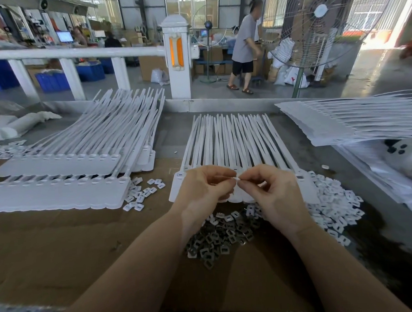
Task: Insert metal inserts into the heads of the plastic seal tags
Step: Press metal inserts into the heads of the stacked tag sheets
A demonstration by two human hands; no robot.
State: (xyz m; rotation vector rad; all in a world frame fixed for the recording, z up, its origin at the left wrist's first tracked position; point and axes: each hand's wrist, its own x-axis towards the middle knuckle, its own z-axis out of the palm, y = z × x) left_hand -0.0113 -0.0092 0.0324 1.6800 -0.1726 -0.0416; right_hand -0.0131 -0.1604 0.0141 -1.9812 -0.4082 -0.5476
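Our hands pinch one small white piece above the pile of metal clips.

Our left hand [201,189] and right hand [270,190] together pinch a tiny white piece [237,178], mostly hidden by fingertips. The dull grey, square-holed metal clips [224,237] lie just beneath; beyond them, the smooth white tags [232,140] fan out, heads partly covered.

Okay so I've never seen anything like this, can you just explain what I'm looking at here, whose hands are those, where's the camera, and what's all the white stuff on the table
There is no machine here. A person is working with bare hands, and the single picture comes from a camera worn on their head, looking forward and down. The left hand and right hand meet in the middle and pinch one small white piece between their fingertips. Under them lies a row of long white plastic seal tags, with more stacks to the left and right. Near the wrists is a heap of small grey metal inserts. Beside it, on the right, is a heap of small white plastic pieces. Brown cardboard covers the table.
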